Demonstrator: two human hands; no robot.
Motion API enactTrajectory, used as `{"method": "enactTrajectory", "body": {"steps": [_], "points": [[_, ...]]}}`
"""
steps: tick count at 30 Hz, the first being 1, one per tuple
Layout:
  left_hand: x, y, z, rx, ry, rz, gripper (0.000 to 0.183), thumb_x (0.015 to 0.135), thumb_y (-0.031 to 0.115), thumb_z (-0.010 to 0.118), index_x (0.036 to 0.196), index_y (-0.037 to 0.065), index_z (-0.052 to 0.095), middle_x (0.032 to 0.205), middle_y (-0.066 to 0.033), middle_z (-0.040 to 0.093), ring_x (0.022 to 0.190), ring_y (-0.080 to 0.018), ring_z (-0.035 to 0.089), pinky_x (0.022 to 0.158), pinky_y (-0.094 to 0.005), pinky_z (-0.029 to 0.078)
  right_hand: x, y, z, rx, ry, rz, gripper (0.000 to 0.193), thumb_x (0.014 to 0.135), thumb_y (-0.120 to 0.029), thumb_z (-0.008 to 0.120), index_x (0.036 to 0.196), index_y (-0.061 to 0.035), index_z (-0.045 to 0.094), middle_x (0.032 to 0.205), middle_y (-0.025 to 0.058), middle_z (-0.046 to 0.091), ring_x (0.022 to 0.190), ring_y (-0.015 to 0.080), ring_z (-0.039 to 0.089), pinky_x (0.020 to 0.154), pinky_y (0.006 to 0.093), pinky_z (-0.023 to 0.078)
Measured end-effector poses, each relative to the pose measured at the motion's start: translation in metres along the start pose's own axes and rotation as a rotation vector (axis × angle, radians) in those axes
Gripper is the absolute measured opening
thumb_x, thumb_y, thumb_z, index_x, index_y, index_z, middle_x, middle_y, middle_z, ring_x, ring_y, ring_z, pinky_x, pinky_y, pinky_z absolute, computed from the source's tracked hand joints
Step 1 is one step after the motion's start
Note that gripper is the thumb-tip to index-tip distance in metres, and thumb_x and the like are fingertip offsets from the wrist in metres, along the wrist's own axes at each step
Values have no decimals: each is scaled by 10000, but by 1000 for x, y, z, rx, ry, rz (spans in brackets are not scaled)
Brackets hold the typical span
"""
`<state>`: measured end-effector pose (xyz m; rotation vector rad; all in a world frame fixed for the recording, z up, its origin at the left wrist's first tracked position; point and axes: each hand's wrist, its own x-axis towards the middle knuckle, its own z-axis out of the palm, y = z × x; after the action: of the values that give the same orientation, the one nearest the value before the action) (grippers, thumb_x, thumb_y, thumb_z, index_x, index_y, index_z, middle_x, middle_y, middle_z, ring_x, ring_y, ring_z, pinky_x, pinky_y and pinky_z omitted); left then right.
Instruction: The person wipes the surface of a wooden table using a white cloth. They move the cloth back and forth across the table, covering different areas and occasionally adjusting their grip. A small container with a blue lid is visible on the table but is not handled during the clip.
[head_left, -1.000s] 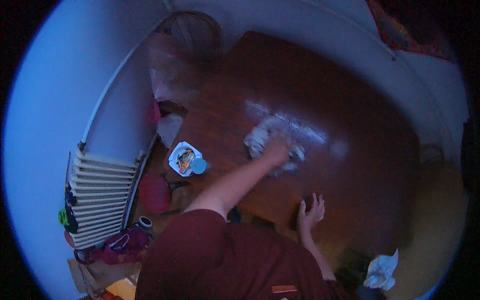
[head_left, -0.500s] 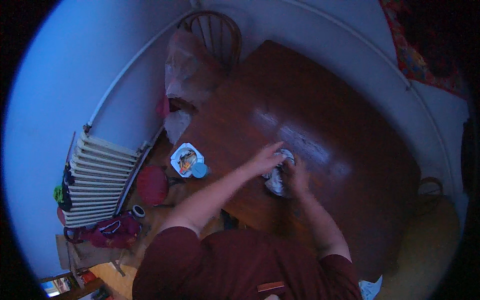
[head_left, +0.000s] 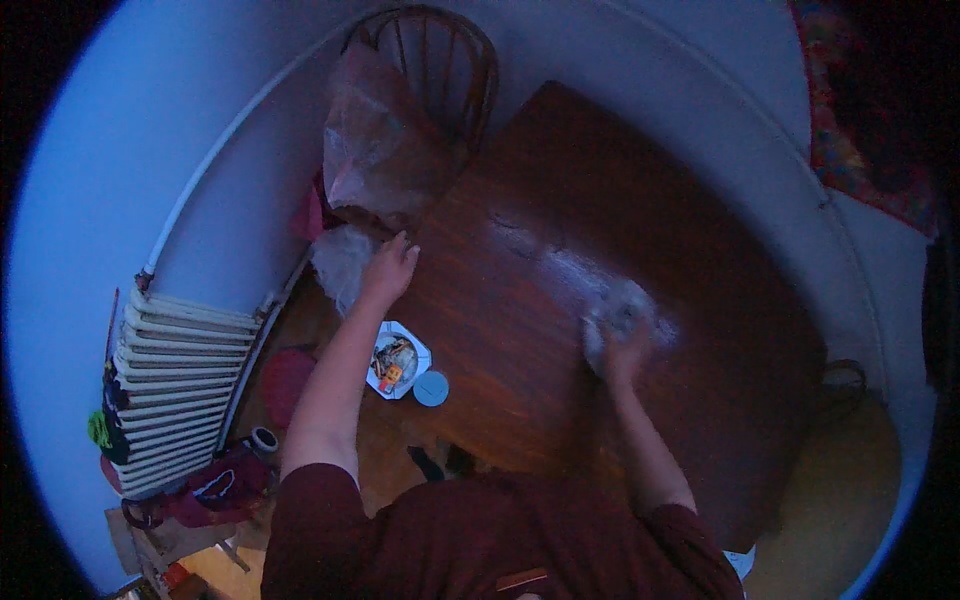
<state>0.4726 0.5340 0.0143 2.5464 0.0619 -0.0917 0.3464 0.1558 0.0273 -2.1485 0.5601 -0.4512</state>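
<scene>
My right hand (head_left: 627,354) presses a crumpled whitish cloth (head_left: 594,338) onto the brown wooden table (head_left: 500,390). Both the hand and the cloth are slightly blurred, and part of the cloth is hidden under the fingers. Over the table's left edge, my left hand (head_left: 391,268) is held out with fingers stretched and nothing in it. Just below that hand, beside my left forearm, sits a white angular ashtray (head_left: 421,345) with butts and an orange item inside. A small round light-blue lid or container (head_left: 431,388) touches the ashtray's lower right side.
Beyond my left hand stands a wooden spindle-back chair (head_left: 480,80) draped with a clear plastic bag (head_left: 365,140). A white radiator (head_left: 185,375) lines the wall at the left, with a red round stool seat (head_left: 287,380) nearby. Another seat (head_left: 850,470) is at the right.
My left hand has let go of the cloth and moved left to the table's edge. My right hand has moved the cloth to the right across the tabletop.
</scene>
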Motion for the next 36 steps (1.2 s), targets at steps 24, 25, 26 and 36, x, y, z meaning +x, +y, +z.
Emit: {"method": "enactTrajectory", "body": {"steps": [24, 25, 26, 36], "points": [[48, -21, 38, 104, -82, 46, 459, 933, 432, 404, 1067, 23, 564, 927, -235, 641, 870, -399, 618, 769, -493, 482, 34, -120, 186, -596, -326, -279, 431, 820, -252, 585, 1247, -207, 541, 1263, 156, 494, 1086, 354, 522, 892, 460, 457], [48, -16, 42, 74, -36, 85, 449, 930, 428, 413, 1042, 22, 569, 908, -232, 642, 851, -397, 621, 759, -492, 485, 33, -130, 217, -699, -324, -423, 402, 830, -261, 592, 1230, -255, 551, 1281, 150, 476, 1076, 366, 525, 861, 485, 474], [48, -22, 41, 67, 17, 99, 440, 928, 424, 422, 1017, 20, 575, 889, -229, 644, 832, -395, 625, 748, -491, 487, 26, -163, 231, -631, -466, -446, 450, 818, -245, 601, 1261, -262, 523, 1304, 141, 460, 1137, 348, 490, 886, 462, 467], [47, -12, 32, 128, -34, 22, 433, 917, 450, 438, 911, 43, 587, 849, -214, 647, 805, -397, 624, 704, -494, 489, 158, 9, 83, -507, -47, -89, 467, 783, -228, 631, 1234, -149, 542, 1118, 150, 579, 1069, 322, 539, 911, 411, 454]]}}
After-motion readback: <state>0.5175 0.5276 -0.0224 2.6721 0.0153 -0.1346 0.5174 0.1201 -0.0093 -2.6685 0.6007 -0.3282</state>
